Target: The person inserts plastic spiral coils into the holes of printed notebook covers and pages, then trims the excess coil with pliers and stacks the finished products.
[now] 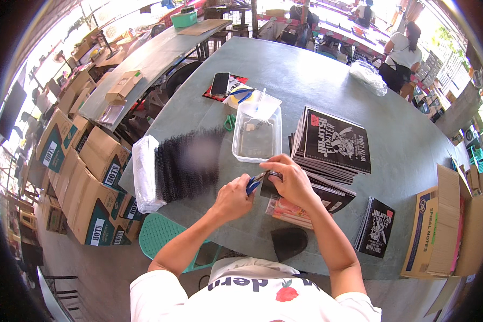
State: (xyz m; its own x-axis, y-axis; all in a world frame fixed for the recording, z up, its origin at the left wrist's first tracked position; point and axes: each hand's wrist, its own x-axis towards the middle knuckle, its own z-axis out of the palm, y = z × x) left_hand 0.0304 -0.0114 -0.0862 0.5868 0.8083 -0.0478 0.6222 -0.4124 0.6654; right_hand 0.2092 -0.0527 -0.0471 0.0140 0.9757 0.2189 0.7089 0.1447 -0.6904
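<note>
My left hand [233, 198] is closed round blue-handled pliers [253, 183], their jaws pointing toward my right hand. With my right hand [292, 180] I grip the end of a dark spiral notebook [335, 197], close to the plier tips. My fingers partly hide that notebook and its coil end. Just beyond it rises a stack of black spiral notebooks [338, 140]. A clear plastic box [257, 138] sits ahead of my hands. Many loose black plastic coils [185, 163] lie to the left, beside a white plastic-wrapped bundle [146, 174].
One spiral notebook [375, 227] lies at the right, near an open carton [432, 225]. Green scissors [229, 123], a phone [220, 83] and blue-handled pliers [243, 95] lie farther off. Cartons [99, 182] and a green stool [169, 241] stand left. A person [402, 53] is at the far right.
</note>
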